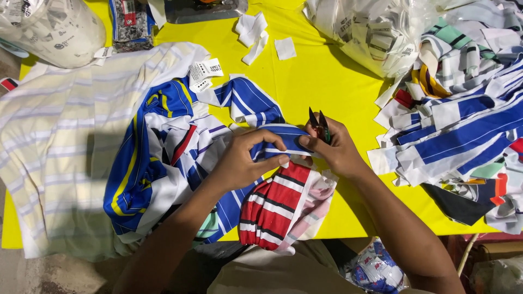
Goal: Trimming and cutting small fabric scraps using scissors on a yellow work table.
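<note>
Fingers (272, 146) pinching blue striped collar (283, 136), lengthwise left-right

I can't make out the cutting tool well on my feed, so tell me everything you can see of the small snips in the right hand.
The snips are small thread clippers with two short, dark, pointed blades. The blades stand slightly apart in a narrow V, tips pointing up and away from the person. The lower part is hidden inside the right hand, so handle shape and material cannot be told. They sit above the yellow table, just past the blue-and-white striped collar piece that both hands pinch; the left hand does not touch them.
</note>
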